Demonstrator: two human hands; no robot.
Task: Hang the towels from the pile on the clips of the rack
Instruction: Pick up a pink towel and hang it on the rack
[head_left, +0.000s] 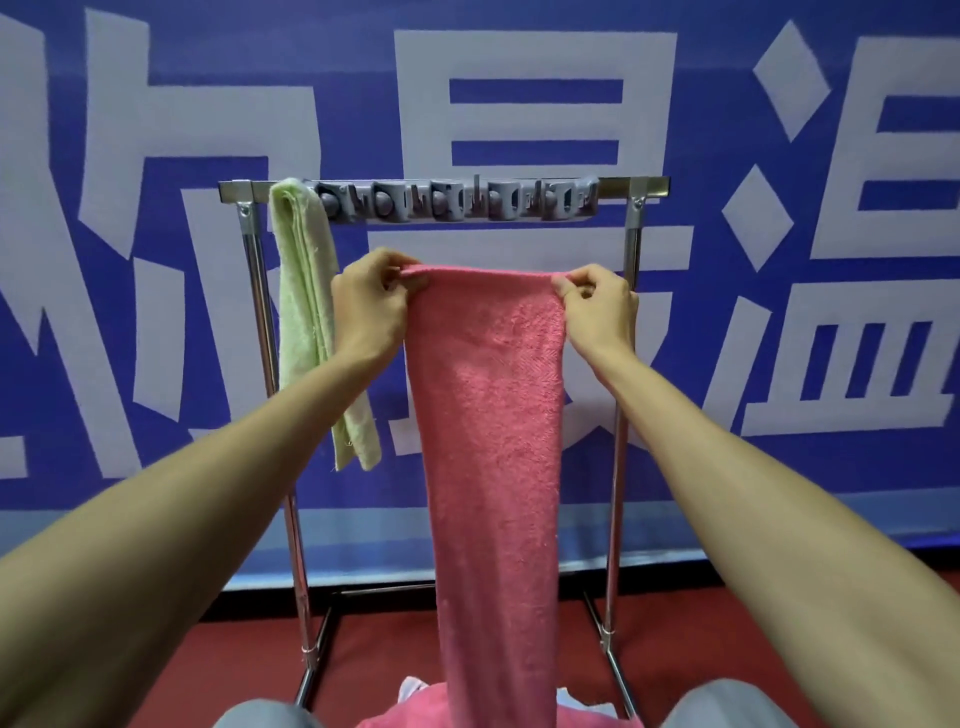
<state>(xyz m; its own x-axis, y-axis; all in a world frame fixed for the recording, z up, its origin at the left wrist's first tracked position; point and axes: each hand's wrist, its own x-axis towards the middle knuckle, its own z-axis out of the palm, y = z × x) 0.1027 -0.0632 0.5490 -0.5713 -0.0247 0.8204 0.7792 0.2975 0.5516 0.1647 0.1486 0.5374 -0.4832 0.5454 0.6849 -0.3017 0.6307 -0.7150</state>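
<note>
Pinching the pink towel (488, 415) by both top corners in left hand (369, 306) and right hand (597, 309), raise the edge level into a free clip (453, 205).

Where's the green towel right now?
In the head view, the green towel hangs from the left end of the rack's top bar, beside the grey clip strip and just left of the left hand.

Pink towel (493, 415) pinched at top corners by left hand (370, 306) and right hand (597, 306), below the rack (631, 312) clips (457, 200).
</note>
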